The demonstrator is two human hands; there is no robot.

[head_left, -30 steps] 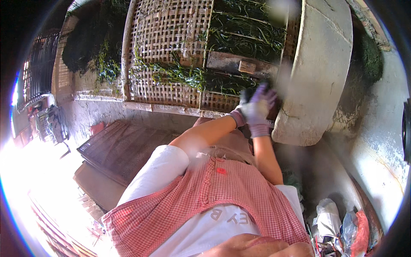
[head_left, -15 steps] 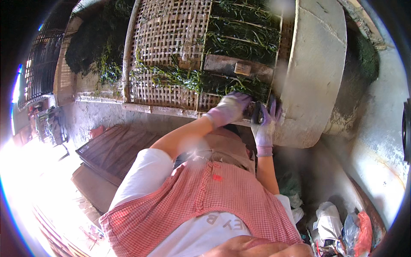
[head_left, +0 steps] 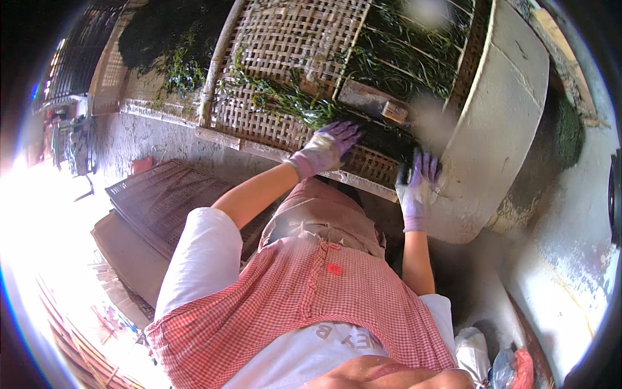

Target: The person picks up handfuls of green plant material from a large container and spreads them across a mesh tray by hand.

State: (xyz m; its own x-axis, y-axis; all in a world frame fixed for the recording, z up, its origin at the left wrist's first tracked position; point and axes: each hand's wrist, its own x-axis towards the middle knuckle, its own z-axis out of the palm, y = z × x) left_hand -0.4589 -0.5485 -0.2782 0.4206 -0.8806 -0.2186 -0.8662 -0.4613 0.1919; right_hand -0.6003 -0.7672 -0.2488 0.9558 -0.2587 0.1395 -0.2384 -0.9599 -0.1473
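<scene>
A woven bamboo tray (head_left: 285, 32) lies in front of me, with wet dark-green strands (head_left: 402, 55) like seaweed spread in rows between thin slats on its right part. A flat wooden board with a small block handle (head_left: 372, 104) rests on them. In a light glove with purple fingers, my left hand (head_left: 329, 146) lies open at the near edge of the strands, beside a loose brighter-green clump (head_left: 291, 104). My right hand (head_left: 418, 185), gloved alike, has its fingers stretched out at the near right corner of the strands. Neither hand visibly holds anything.
A large dark-green heap (head_left: 172, 39) sits left of the tray. A pale curved panel (head_left: 495, 123) borders it on the right. Stacked dark mesh trays (head_left: 168, 201) stand low on the left. Plastic bags (head_left: 502, 369) lie at lower right.
My left hand has moved left, away from my right hand, and its fingers have spread. My right hand's fingers have straightened. The whole view has tilted slightly.
</scene>
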